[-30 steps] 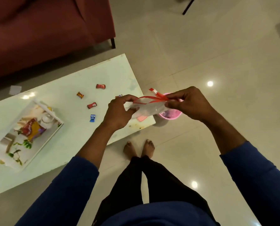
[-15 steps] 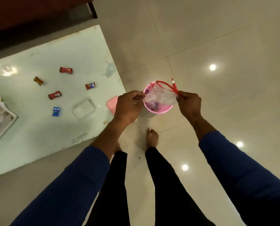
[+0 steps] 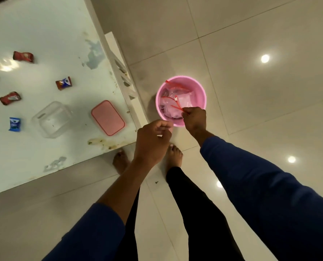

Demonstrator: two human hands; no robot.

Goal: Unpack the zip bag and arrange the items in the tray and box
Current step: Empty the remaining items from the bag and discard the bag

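Note:
A clear zip bag (image 3: 177, 105) with a red zip strip hangs into a pink bucket (image 3: 198, 87) on the floor, on top of other clear bags. My right hand (image 3: 194, 119) pinches the red strip at the bucket's near rim. My left hand (image 3: 153, 140) hovers beside the table corner, fingers curled, holding nothing I can see. On the table lie a clear plastic box (image 3: 52, 119), its pink lid (image 3: 108, 117) and several wrapped candies (image 3: 63, 83). The tray is out of view.
The white table (image 3: 44, 157) fills the left side, its edge close to the bucket. My bare feet (image 3: 174, 155) stand on the glossy tiled floor just short of the bucket and table corner.
My view tilted down and left. The zip bag went from held up between both hands down into the pink bucket. My left hand let go of it and drew back.

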